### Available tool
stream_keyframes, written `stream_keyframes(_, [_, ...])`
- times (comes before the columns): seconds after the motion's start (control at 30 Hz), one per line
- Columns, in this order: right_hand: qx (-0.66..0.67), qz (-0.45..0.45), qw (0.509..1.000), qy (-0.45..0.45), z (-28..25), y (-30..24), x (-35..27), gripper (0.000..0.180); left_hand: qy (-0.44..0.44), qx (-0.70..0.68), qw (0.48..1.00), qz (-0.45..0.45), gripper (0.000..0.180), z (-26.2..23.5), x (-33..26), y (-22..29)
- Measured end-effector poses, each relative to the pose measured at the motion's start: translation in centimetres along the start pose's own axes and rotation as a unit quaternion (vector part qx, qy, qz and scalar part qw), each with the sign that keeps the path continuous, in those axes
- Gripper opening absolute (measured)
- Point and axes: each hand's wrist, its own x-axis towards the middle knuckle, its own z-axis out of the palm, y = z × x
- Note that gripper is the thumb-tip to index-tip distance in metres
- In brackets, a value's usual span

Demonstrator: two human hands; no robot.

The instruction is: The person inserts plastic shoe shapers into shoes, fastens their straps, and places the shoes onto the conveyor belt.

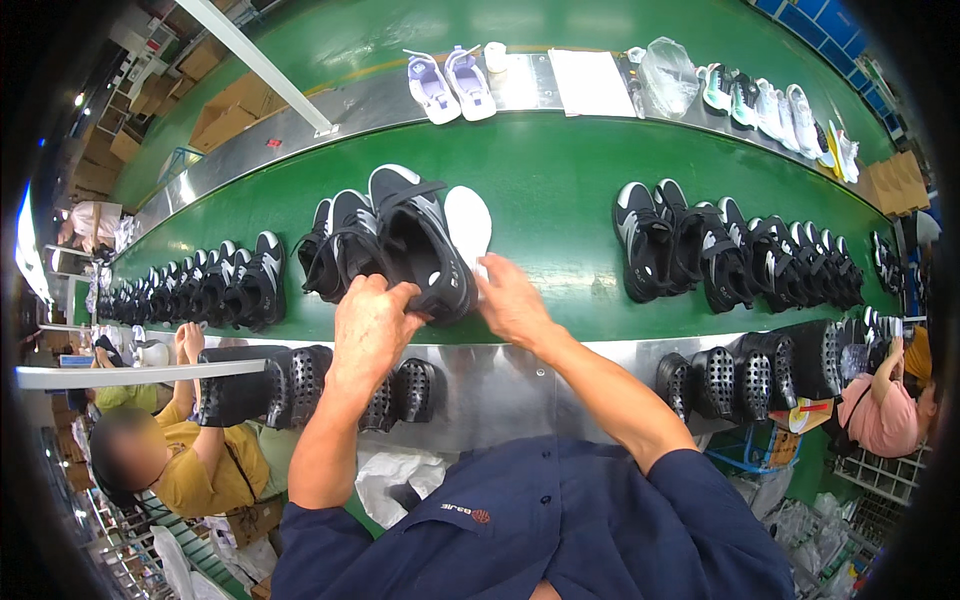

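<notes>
A black sneaker with grey-white trim [408, 215] stands in front of me on the green belt, its toe pointing away. My left hand [375, 320] is closed at its heel, thumb by the collar. Against the sneaker's right side is a white sole-shaped piece [467, 222]; whether it is a loose insole or another shoe's underside I cannot tell. My right hand [512, 302] pinches its near end, close to the sneaker's heel, with the fingertips partly hidden. More black sneakers [345, 230] stand just left of my left hand.
Rows of black sneakers line the belt at left [240, 285] and right [740, 245]. Black perforated blocks [712, 385] sit along the near metal edge. The far ledge holds lavender-white shoes [450, 88], paper [592, 83] and a plastic bag [668, 78]. Co-workers sit at both sides.
</notes>
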Motion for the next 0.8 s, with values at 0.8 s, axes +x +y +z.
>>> stream_keyframes(0.8, [-0.033,0.310,0.947,0.075,-8.2,-3.7,-19.0,0.018,0.028,-0.168,0.978,0.117,0.026,17.4,-6.0,15.9])
